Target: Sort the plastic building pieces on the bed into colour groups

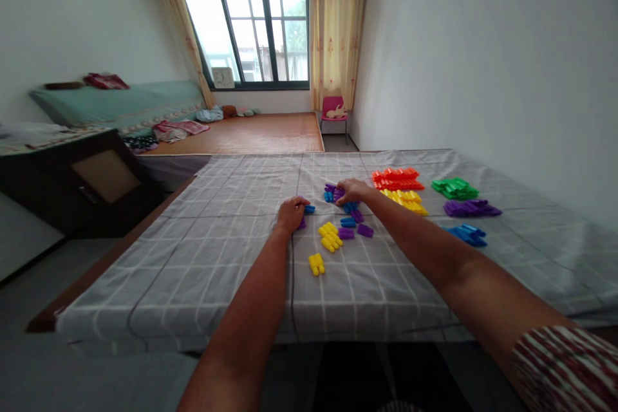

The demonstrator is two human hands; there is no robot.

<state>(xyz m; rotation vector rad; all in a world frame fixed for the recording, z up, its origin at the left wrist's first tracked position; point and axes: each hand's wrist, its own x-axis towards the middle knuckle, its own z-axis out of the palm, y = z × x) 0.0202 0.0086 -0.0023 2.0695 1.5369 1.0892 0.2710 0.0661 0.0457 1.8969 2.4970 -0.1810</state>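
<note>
My left hand (290, 214) rests on the cloth with its fingers curled over small plastic pieces. A blue piece (309, 209) sticks out by its fingertips, and a purple piece (302, 224) shows under the palm. At a loose pile my right hand (354, 190) has its fingers bent round a purple piece (338, 195), partly hidden by them. More blue pieces (347, 223) and purple pieces (365, 230) lie scattered nearer me. Several yellow pieces (330, 237), with rounded double prongs, lie between my arms, and a separate yellow pair (317, 264) sits closer.
Beyond my right forearm stand sorted rows: orange (396, 179), yellow (405, 201), green (454, 188), purple (472, 208) and blue (467, 234). A grey checked cloth (203, 257) covers the table. Behind it are a bed platform (270, 132) and a pink chair (333, 106).
</note>
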